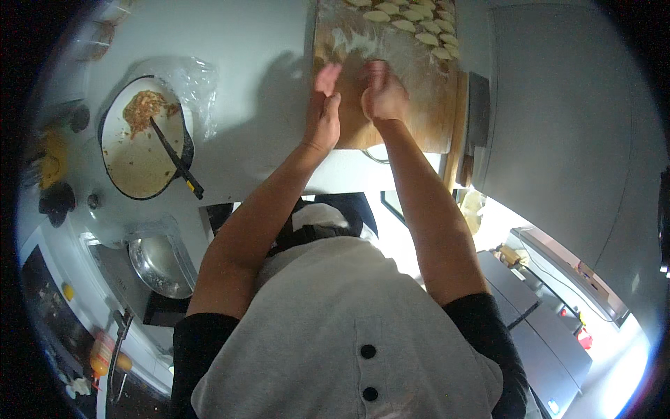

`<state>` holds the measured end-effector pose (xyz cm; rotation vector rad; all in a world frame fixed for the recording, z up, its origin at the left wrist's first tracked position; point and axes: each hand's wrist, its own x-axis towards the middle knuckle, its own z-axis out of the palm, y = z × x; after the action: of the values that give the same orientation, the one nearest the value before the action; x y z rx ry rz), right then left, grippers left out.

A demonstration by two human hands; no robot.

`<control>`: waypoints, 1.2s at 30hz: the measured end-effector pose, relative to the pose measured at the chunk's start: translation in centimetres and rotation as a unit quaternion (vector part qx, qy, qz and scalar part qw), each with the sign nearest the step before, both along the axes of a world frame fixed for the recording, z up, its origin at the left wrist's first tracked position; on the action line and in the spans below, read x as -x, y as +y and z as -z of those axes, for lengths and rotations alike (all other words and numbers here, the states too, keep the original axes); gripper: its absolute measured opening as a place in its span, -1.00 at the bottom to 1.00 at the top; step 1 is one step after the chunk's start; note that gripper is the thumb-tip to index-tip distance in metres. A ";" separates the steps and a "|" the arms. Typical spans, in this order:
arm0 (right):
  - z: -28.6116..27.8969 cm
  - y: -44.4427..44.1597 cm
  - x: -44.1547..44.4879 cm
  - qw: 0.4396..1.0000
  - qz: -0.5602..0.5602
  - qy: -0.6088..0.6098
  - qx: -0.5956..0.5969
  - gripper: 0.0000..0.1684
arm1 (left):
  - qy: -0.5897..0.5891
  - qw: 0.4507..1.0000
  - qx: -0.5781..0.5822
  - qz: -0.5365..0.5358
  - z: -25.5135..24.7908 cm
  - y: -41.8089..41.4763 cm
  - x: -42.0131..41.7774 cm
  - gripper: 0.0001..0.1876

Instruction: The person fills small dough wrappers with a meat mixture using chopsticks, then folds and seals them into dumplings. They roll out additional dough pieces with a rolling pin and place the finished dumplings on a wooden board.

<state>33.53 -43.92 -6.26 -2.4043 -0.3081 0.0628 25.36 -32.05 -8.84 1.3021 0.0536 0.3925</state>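
Observation:
My left hand (327, 112) is raised over the left edge of a floured wooden board (429, 118), fingers extended and nothing seen in it. Facing it across a gap, my right hand (386, 97) is above the middle of the board, blurred by motion, and no object shows in its grasp. Rows of pale folded dumplings (404, 25) lie on the board's far right part. White flour (361, 42) is smeared between them and my hands.
Left on the counter (246, 146), an enamel basin (138, 170) holds minced filling (142, 110) and black chopsticks (175, 157). Clear plastic film (201, 94) lies beside it. A metal bowl (161, 267) sits in the sink at lower left. A cleaver (477, 112) lies along the board's right side.

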 end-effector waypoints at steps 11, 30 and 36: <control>-7.1 0.2 4.3 0.633 0.066 0.276 -0.720 0.00 | 0.148 0.929 0.320 0.110 -8.9 -3.7 2.1 -0.33; -4.1 -10.3 3.5 0.861 0.148 0.241 -0.424 -0.45 | 0.072 0.855 -0.514 0.007 -1.0 2.0 -9.6 -0.41; -1.5 -14.1 3.0 0.867 0.203 0.209 -0.404 -0.50 | 0.025 0.680 -0.717 0.150 -1.9 -3.1 -8.1 -0.35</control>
<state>30.55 -58.04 -4.80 -1.5144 0.3301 0.2123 33.41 -35.16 -6.97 2.8424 -0.5378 0.0286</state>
